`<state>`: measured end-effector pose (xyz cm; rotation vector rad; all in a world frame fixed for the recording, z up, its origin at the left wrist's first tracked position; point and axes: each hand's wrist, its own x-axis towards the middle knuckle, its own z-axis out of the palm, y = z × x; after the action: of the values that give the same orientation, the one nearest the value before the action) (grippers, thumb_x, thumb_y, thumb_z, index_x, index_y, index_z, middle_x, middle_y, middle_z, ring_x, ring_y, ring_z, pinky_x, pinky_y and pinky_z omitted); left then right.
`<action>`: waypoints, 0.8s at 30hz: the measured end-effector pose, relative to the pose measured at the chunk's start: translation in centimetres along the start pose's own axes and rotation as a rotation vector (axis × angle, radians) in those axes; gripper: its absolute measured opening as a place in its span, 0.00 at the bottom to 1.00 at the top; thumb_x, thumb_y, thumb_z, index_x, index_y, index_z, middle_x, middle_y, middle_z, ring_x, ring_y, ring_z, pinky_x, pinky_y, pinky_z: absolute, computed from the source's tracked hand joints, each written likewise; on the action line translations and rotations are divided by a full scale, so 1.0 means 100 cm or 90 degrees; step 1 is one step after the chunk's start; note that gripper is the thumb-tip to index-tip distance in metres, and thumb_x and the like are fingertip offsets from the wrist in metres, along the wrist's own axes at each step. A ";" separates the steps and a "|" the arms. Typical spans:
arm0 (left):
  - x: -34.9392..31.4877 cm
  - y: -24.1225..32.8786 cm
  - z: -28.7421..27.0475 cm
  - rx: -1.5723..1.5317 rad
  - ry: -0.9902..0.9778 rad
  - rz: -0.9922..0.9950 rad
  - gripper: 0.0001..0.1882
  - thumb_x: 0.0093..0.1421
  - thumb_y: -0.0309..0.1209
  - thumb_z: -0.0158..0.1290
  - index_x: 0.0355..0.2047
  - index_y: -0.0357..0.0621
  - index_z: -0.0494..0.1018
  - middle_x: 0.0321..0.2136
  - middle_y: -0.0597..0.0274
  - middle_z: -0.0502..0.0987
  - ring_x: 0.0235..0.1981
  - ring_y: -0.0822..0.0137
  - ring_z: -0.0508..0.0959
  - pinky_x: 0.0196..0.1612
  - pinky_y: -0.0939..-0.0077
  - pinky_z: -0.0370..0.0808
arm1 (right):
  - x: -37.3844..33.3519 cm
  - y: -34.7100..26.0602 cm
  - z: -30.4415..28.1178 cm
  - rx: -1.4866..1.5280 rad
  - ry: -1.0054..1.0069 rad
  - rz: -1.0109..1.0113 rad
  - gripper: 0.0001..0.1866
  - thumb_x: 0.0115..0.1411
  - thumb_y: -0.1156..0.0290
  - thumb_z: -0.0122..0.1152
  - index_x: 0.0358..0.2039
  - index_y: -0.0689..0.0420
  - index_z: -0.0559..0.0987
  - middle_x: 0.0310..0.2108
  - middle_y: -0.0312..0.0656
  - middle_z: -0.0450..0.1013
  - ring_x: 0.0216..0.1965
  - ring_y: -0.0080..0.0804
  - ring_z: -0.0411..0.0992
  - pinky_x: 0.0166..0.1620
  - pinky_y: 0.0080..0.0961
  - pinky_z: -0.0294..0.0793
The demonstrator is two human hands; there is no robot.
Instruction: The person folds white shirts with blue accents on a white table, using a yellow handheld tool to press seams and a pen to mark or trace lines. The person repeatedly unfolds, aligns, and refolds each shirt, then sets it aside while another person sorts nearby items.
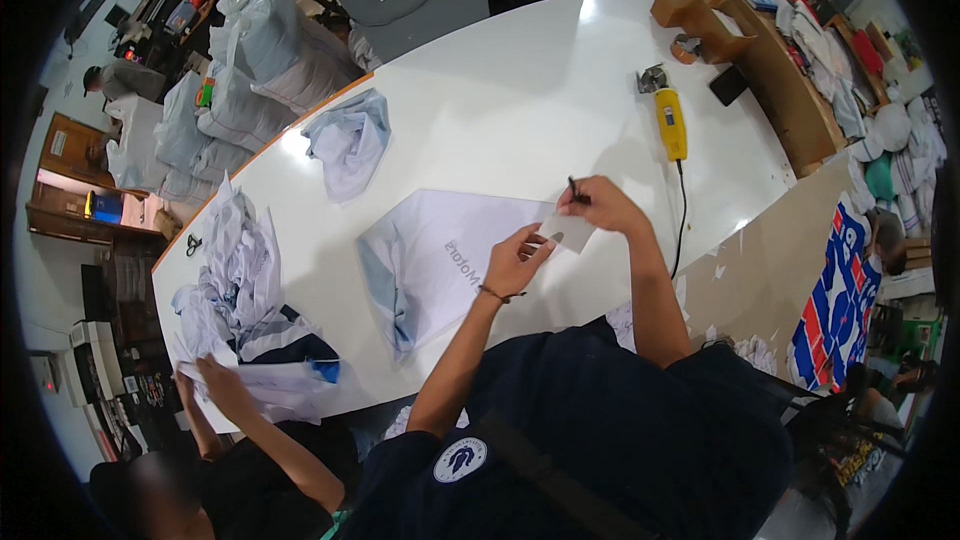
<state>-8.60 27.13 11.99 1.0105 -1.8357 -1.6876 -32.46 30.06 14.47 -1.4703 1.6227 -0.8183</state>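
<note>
My left hand (516, 262) is closed with its fingertips pinching a small pale square of paper (574, 236) that bears a dark grey mark. At the paper's far edge my right hand (612, 208) is closed around a small black tool (575, 190); its kind is mostly hidden by the fingers. Beneath and to the left of my hands, a white fabric panel (450, 225) with light blue sides and dark lettering lies spread on the white table (490, 70). Both hands are over the panel's right end.
A yellow electric fabric cutter (672, 125) with a black cord stands right, near a phone (728, 85), a tape roll (686, 48) and cardboard boxes (780, 70). Folded fabric (350, 140), small scissors (193, 244) and a garment pile (235, 260) lie left. A co-worker's hands (215, 385) hold white cloth.
</note>
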 end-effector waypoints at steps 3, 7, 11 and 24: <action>0.001 0.005 0.016 -0.031 -0.029 -0.067 0.14 0.62 0.36 0.60 0.38 0.35 0.80 0.25 0.62 0.80 0.24 0.76 0.78 0.29 0.81 0.75 | -0.026 -0.018 0.010 -0.024 0.104 -0.032 0.09 0.56 0.71 0.64 0.33 0.63 0.84 0.30 0.48 0.78 0.31 0.46 0.77 0.37 0.35 0.75; 0.005 -0.027 0.023 -0.164 0.050 -0.144 0.14 0.64 0.36 0.58 0.33 0.35 0.80 0.24 0.63 0.80 0.23 0.77 0.78 0.29 0.82 0.73 | -0.056 -0.003 0.016 -0.048 0.394 0.029 0.09 0.59 0.75 0.57 0.38 0.62 0.82 0.30 0.49 0.78 0.30 0.45 0.76 0.34 0.34 0.74; 0.006 -0.043 0.026 -0.348 0.086 -0.265 0.14 0.64 0.35 0.58 0.36 0.33 0.80 0.29 0.63 0.80 0.28 0.77 0.78 0.32 0.83 0.73 | -0.077 0.021 0.023 0.084 0.287 0.194 0.08 0.64 0.72 0.54 0.39 0.59 0.80 0.26 0.45 0.77 0.25 0.33 0.74 0.31 0.29 0.72; -0.014 -0.065 0.054 -0.218 0.138 -0.155 0.11 0.63 0.28 0.56 0.41 0.30 0.76 0.34 0.54 0.83 0.31 0.69 0.83 0.35 0.77 0.80 | -0.081 0.046 0.110 0.223 0.495 0.208 0.19 0.48 0.65 0.75 0.37 0.61 0.79 0.27 0.37 0.75 0.27 0.22 0.70 0.32 0.22 0.70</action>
<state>-10.32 31.82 5.02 1.2459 -1.2744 -1.8655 -24.96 39.06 6.16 -0.6281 2.0512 -1.4976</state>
